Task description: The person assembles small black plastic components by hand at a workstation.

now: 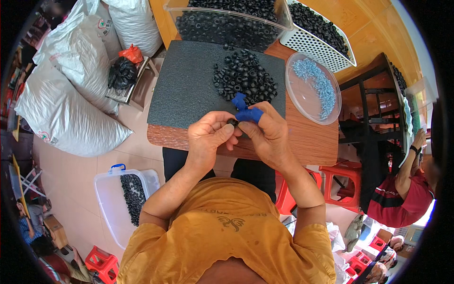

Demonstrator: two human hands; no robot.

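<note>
Both my hands meet over the near edge of a dark grey mat (179, 90). My left hand (208, 135) is closed, pinching a small round black part (232, 122) between thumb and fingers. Against the same part press the thumb and fingers of my right hand (268, 135), also closed. Blue tape (249, 114) wraps fingers of the right hand. Whether a smaller piece sits between the fingertips I cannot tell. Just beyond my fingers lies a heap of similar black parts (246, 75) on the mat.
A round clear tray (293, 102) with small bluish metal pieces stands right. At the back are a clear bin (227, 10) and a white perforated basket (321, 45), both holding black parts. A clear tub (106, 203) sits on the floor left, near white sacks (71, 109). A co-worker (397, 199) is at right.
</note>
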